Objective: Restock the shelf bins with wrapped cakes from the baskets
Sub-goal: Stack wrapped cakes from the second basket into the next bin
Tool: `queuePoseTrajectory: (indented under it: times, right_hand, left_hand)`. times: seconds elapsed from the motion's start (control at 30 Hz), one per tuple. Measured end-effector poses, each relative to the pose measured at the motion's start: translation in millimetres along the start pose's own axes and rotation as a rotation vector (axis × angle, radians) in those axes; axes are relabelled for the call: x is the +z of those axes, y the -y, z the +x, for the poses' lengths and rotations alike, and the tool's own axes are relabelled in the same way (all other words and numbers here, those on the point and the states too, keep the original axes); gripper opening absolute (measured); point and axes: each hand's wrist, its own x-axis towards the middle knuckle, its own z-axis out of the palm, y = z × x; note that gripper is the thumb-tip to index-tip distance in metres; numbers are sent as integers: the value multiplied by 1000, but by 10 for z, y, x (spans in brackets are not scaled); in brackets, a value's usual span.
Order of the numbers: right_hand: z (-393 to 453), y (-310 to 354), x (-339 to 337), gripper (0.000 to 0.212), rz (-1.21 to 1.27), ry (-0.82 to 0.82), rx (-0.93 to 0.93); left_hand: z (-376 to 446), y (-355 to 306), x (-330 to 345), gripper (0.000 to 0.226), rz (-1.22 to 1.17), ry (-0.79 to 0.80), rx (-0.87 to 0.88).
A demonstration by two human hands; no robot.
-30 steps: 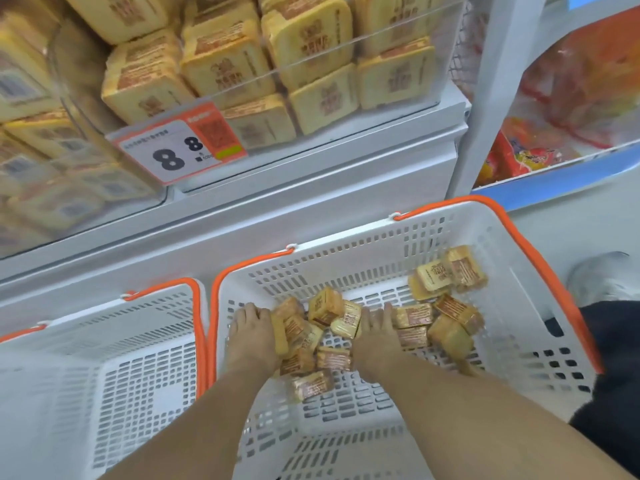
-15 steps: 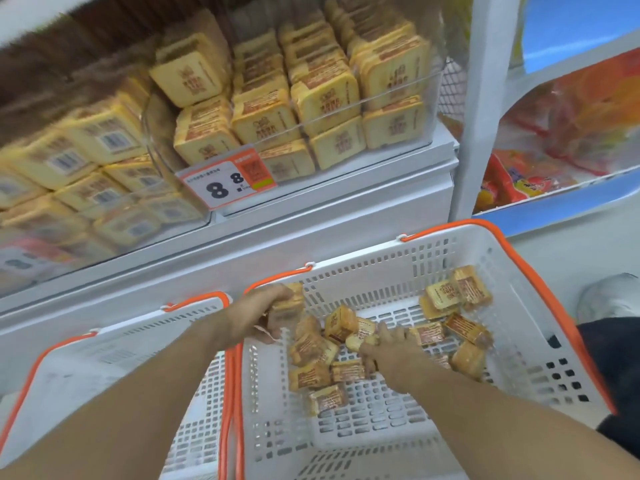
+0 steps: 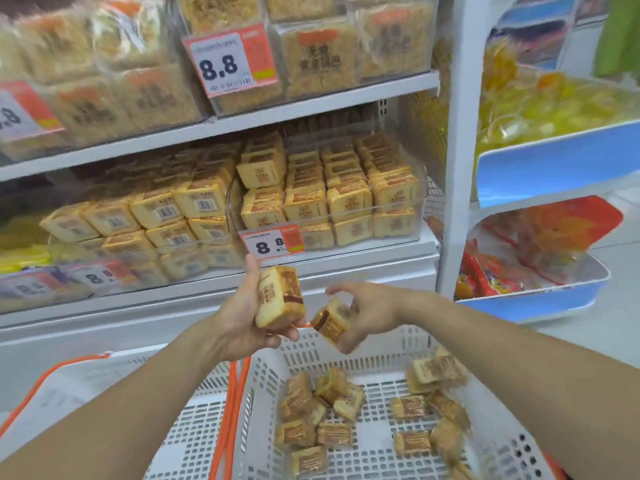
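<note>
Head view: the left hand (image 3: pixel 242 320) is raised in front of the shelf, its fingers curled round a stack of wrapped cakes (image 3: pixel 280 297), thumb pointing up toward the price tag (image 3: pixel 272 241). The right hand (image 3: pixel 369 311) sits just beside it, fingers pinching one more cake (image 3: pixel 330 322), tilted, its edge close to the left hand's stack (whether the two touch is hard to tell through the blur). Below, the right basket (image 3: pixel 363 344) holds loose cakes scattered across its floor, one cluster near the middle and another toward its right wall. The left basket (image 3: pixel 69 382) shows only its orange rim and white mesh. The target bin (image 3: pixel 398 216), clear-walled, stands on the lower shelf above the price tag and looks nearly full of cakes in upright rows.

The step in hand appears to be gathering cakes into one stack before shelving. To do it well, the single cake should be squared flat against the stack with its printed face matching the rest, then lifted over the bin's front wall and slotted into whatever gap remains at the front, without crushing the soft wrappers.
</note>
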Motion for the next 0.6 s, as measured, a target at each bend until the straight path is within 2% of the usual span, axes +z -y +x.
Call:
queuePoseTrajectory:
  times: [0.07,0.13,0.2,0.27,0.33,0.47,0.6]
  right_hand:
    - [-207,119,-276,94,-111,-94,-27]
    - [-396,134,-437,81,-180,-228,-64]
    - [-544,26,-468,69,-119,-350,-120]
    - [-672,-119,-437,63,-14,-414,-162]
    - [-724,-210,-421,64,-33,-433,-180]
    - [-702,-194,-362,70,-100,-496,-280]
    - [-707,-124,-324,67,-94,-503,-368]
  left_hand:
    - [-18,-14,42,95,79,47,-8]
    - [-69,-9,74,72,180,75,16]
    - [-112,18,71,51,319,75,53]
    - [-144,28,26,45,528,47,68]
    - [-159,41,-33,46,671,-1,60]
    - [-153,68,-22,46,685,-102,62]
    - [-120,84,24,38,494,-84,105]
